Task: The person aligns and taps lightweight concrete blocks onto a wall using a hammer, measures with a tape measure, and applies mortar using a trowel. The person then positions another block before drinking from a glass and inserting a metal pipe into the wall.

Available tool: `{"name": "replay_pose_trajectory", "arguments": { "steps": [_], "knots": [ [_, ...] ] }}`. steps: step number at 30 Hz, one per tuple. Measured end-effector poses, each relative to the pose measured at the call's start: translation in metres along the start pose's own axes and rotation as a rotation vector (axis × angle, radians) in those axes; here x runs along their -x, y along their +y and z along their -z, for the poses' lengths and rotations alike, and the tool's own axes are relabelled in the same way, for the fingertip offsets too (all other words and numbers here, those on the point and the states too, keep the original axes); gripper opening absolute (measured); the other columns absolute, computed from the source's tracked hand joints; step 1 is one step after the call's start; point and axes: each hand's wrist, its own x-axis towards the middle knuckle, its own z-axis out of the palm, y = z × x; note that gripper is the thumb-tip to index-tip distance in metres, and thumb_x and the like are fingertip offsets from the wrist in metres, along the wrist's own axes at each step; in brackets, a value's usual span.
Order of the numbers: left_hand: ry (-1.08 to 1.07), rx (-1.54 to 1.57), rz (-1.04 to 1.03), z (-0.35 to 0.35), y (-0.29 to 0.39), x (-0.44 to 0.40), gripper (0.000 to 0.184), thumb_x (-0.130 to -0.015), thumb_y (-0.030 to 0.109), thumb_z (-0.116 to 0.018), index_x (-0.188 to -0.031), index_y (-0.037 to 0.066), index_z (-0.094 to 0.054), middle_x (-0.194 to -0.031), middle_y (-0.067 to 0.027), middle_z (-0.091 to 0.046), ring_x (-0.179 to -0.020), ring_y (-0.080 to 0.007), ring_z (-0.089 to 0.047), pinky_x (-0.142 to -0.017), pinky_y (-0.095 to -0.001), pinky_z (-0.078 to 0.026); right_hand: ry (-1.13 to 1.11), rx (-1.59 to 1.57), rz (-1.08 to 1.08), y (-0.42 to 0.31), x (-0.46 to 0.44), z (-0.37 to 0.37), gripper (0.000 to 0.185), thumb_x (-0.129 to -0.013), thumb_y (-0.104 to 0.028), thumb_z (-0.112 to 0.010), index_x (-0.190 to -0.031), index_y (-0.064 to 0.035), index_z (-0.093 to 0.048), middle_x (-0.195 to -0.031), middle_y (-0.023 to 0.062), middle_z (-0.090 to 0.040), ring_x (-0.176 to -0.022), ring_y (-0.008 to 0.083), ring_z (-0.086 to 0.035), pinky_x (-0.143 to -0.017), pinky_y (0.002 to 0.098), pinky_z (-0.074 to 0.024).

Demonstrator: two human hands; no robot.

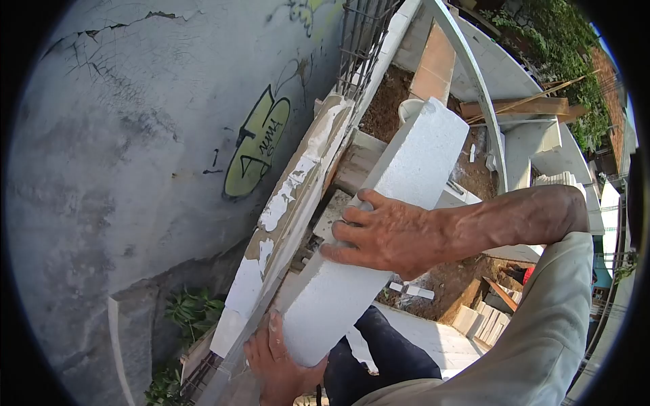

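Observation:
A long white block (420, 159) lies slantwise across the middle of the view, above a narrow wall top (296, 181) with patches of mortar. Across the block's upper face lies my right hand (389, 233), its fingers curled over the left edge. My left hand (281, 358) grips the block's lower end, with the thumb and fingers around the corner. The underside of the block and part of the left palm are hidden.
A grey wall (135, 135) with green graffiti (257, 145) rises at the left. Rebar (365, 47) stands at the top. A curved pale bar (482, 88) crosses the upper right. Stacked blocks (489, 323) and a white bucket (408, 110) are lower down, on brown soil.

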Motion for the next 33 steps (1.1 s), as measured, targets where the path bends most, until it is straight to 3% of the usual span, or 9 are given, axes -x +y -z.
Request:
{"name": "replay_pose_trajectory", "arguments": {
  "steps": [2,3,5,9,11,17,26,33],
  "knots": [
    [0.207,-0.102,-0.083,0.025,0.003,-0.014,0.121,-0.067,0.047,-0.093,-0.162,0.0,-0.035,-0.145,-0.0259,-0.052,-0.129,-0.0417,-0.053,-0.105,-0.0596,-0.043,0.159,0.076,0.037,0.012,-0.007,0.026,0.101,-0.076,-0.038,-0.095,-0.159,-0.0103,-0.046,-0.14,0.0176,-0.06,-0.141,0.0354,-0.054,-0.122,0.0602,-0.0389],
    [0.16,-0.131,-0.055,0.061,-0.003,0.013,0.121,-0.067,0.047,-0.093,-0.162,0.0,-0.035,-0.145,-0.0259,-0.052,-0.129,-0.0417,-0.053,-0.105,-0.0596,-0.043,0.176,0.026,0.068,-0.005,-0.013,0.05,0.101,-0.076,-0.038,-0.095,-0.159,-0.0103,-0.046,-0.14,0.0176,-0.06,-0.141,0.0354,-0.054,-0.122,0.0602,-0.0389],
    [0.271,-0.169,0.01,0.078,-0.013,0.017,0.131,-0.065,0.039,-0.093,-0.172,0.015,-0.022,-0.163,-0.0225,-0.043,-0.148,-0.0453,-0.042,-0.118,-0.0666,-0.037,0.418,0.191,0.108,0.004,-0.025,0.073,0.097,-0.076,-0.033,-0.094,-0.158,-0.0112,-0.047,-0.133,0.0132,-0.063,-0.135,0.0318,-0.057,-0.113,0.0555,-0.0444],
    [0.47,-0.188,0.148,0.088,-0.026,-0.035,0.132,-0.057,0.042,-0.098,-0.168,0.012,-0.033,-0.159,-0.0231,-0.048,-0.146,-0.0453,-0.044,-0.117,-0.0651,-0.039,0.461,0.351,0.058,0.033,-0.061,0.111,0.095,-0.076,-0.026,-0.092,-0.159,-0.0132,-0.047,-0.134,0.0107,-0.063,-0.133,0.0296,-0.058,-0.108,0.0523,-0.0463],
    [0.634,-0.235,-0.033,0.077,-0.042,-0.065,0.129,-0.056,0.046,-0.101,-0.163,0.006,-0.042,-0.147,-0.0227,-0.055,-0.135,-0.0439,-0.051,-0.11,-0.0604,-0.043,0.53,0.298,0.075,0.054,-0.082,0.108,0.107,-0.065,-0.018,-0.099,-0.16,-0.0185,-0.049,-0.136,0.0102,-0.066,-0.132,0.0278,-0.06,-0.116,0.048,-0.0476],
    [0.568,-0.123,-0.056,0.028,-0.076,-0.138,0.128,-0.057,0.045,-0.102,-0.164,0.009,-0.042,-0.152,-0.0224,-0.056,-0.141,-0.0421,-0.051,-0.119,-0.0564,-0.04,0.455,0.356,0.002,0.112,-0.145,0.057,0.114,-0.06,-0.014,-0.099,-0.161,-0.0196,-0.047,-0.136,0.0091,-0.066,-0.132,0.028,-0.061,-0.116,0.0469,-0.0477],
    [0.439,-0.044,-0.027,-0.043,-0.09,-0.19,0.124,-0.059,0.037,-0.102,-0.163,0.006,-0.042,-0.15,-0.0219,-0.055,-0.142,-0.0409,-0.05,-0.12,-0.0537,-0.038,0.222,0.186,-0.028,0.154,-0.181,-0.016,0.11,-0.065,-0.006,-0.092,-0.163,-0.0209,-0.044,-0.138,0.0096,-0.062,-0.137,0.0283,-0.056,-0.118,0.0478,-0.0441],
    [0.389,-0.025,-0.038,-0.075,-0.087,-0.213,0.123,-0.062,0.037,-0.101,-0.164,0.005,-0.04,-0.149,-0.0262,-0.053,-0.139,-0.0421,-0.05,-0.117,-0.055,-0.037,0.319,0.21,0.005,0.189,-0.194,-0.066,0.113,-0.063,-0.005,-0.092,-0.163,-0.0228,-0.044,-0.134,0.0074,-0.062,-0.131,0.0281,-0.059,-0.113,0.0464,-0.0467]
  ]
}}
